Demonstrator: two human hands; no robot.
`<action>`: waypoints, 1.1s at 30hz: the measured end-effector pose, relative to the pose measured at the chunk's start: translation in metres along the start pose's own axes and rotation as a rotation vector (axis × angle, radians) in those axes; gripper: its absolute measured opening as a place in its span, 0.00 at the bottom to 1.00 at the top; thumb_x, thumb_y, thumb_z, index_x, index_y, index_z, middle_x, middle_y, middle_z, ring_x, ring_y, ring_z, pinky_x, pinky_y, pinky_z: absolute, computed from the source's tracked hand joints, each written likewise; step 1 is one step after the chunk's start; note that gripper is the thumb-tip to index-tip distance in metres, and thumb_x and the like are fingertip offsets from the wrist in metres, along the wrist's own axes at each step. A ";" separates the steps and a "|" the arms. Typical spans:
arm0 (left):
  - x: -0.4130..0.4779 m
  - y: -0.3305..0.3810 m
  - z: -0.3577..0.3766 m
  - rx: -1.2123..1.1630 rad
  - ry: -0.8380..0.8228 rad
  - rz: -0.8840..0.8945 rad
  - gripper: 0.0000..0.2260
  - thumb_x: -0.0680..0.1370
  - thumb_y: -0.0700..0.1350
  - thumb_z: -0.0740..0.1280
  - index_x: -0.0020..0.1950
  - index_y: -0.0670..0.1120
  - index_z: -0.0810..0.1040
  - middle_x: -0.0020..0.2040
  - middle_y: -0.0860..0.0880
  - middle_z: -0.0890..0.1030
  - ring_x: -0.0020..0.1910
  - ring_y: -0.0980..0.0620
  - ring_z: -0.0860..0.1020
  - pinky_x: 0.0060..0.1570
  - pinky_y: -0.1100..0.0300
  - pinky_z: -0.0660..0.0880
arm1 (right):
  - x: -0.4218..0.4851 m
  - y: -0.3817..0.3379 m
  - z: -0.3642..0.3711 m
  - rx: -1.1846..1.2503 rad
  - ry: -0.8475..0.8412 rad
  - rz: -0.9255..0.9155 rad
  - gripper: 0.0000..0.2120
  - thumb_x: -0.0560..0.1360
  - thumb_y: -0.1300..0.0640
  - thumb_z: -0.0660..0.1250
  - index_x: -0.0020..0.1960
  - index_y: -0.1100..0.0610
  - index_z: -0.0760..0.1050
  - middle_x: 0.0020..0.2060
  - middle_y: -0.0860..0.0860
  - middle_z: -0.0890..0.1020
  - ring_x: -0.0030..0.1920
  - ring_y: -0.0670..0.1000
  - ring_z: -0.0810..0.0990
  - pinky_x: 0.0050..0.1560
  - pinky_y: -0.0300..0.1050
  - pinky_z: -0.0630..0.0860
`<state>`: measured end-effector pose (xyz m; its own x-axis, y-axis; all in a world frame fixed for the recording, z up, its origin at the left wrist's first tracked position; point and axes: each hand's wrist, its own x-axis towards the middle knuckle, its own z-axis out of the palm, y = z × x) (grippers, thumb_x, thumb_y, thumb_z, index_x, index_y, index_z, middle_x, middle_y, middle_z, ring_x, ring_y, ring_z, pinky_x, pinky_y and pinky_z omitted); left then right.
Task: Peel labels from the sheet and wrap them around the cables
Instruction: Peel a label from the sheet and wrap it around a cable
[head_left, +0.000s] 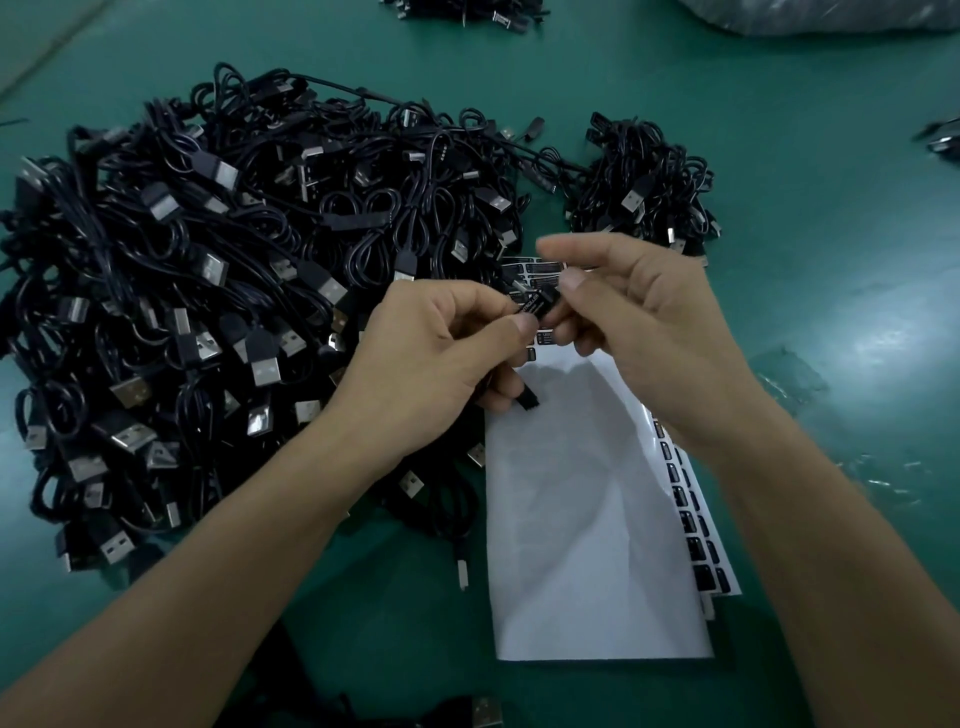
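My left hand (431, 348) is gripping a cable (525, 402) and pinching the label (537, 304). My right hand (639, 312) is pinching its other end, over the sheet (587, 509) toward the tabletop's (805, 218) near edge. If the label is tilting, I am risking a crooked wrap.

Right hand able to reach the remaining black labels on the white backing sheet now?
Probably not yet. The right hand is pinching a small black label at the thin black cable the left hand holds. The white backing sheet lies just below, unobstructed; reach looks free once it lets go.
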<state>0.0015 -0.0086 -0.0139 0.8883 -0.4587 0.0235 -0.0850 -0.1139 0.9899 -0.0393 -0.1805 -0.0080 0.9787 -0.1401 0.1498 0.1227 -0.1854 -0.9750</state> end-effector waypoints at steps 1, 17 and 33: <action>0.000 0.000 0.000 -0.003 -0.007 0.001 0.05 0.79 0.40 0.70 0.44 0.41 0.83 0.34 0.48 0.83 0.30 0.53 0.82 0.31 0.61 0.79 | 0.000 0.000 -0.001 -0.012 -0.025 -0.019 0.11 0.81 0.63 0.65 0.57 0.49 0.81 0.35 0.45 0.83 0.37 0.41 0.80 0.39 0.33 0.75; -0.005 -0.002 0.001 0.033 0.073 0.210 0.09 0.80 0.38 0.69 0.51 0.53 0.84 0.39 0.47 0.85 0.29 0.49 0.83 0.29 0.60 0.79 | 0.001 -0.003 -0.010 0.121 -0.090 -0.069 0.13 0.65 0.59 0.77 0.48 0.55 0.81 0.35 0.48 0.85 0.36 0.45 0.82 0.41 0.37 0.79; -0.004 0.009 -0.002 0.226 0.101 0.112 0.07 0.75 0.42 0.74 0.37 0.50 0.84 0.31 0.50 0.84 0.30 0.55 0.81 0.35 0.61 0.77 | 0.003 0.002 0.003 0.297 0.050 0.012 0.10 0.68 0.64 0.73 0.49 0.55 0.80 0.34 0.49 0.83 0.34 0.46 0.80 0.38 0.38 0.76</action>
<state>-0.0013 -0.0058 -0.0047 0.9074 -0.3902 0.1563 -0.2737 -0.2662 0.9242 -0.0357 -0.1785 -0.0103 0.9720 -0.1895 0.1388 0.1612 0.1083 -0.9810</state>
